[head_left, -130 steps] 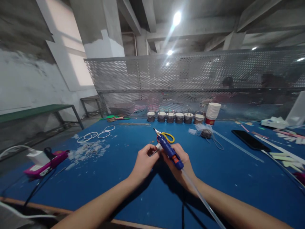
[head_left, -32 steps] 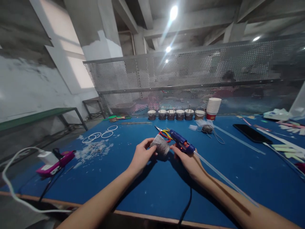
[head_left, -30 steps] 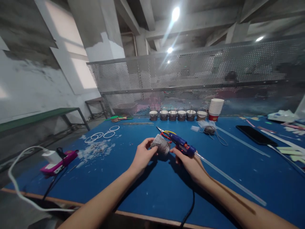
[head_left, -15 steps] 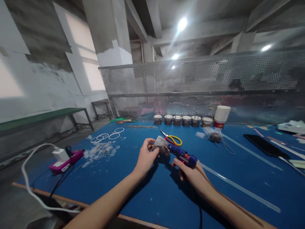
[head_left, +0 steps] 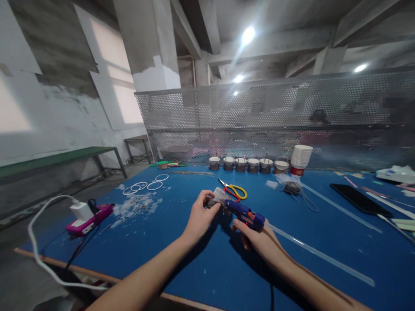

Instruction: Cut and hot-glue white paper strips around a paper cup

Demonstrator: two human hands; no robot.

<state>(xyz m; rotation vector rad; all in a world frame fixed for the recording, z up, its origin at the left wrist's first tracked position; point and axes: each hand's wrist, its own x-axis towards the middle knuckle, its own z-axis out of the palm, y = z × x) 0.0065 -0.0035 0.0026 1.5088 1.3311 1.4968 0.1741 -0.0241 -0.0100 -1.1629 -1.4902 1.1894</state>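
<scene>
My left hand (head_left: 201, 214) pinches a small grey-brown wrapped cup (head_left: 218, 196) above the middle of the blue table. In my right hand (head_left: 256, 235) is a blue glue gun (head_left: 244, 213), its nozzle end against or very near the cup's right side. A long clear glue stick (head_left: 319, 255) extends from the back of the gun to the lower right. Scissors (head_left: 236, 191) with yellow and red handles lie just beyond the cup. My fingers partly hide the cup, and the contact at the nozzle is too small to make out.
Several wrapped cups (head_left: 240, 165) line the back edge, beside stacked paper cups (head_left: 301, 159). White rings (head_left: 154, 185) and flakes lie left, near a magenta power strip (head_left: 89, 219). A phone (head_left: 358, 199), a second glue stick (head_left: 342, 207) and a twine ball (head_left: 292, 188) lie right.
The cup has tilted and turned in my left hand, showing less of its dark side. The glue gun has shifted slightly left and down with my right hand.
</scene>
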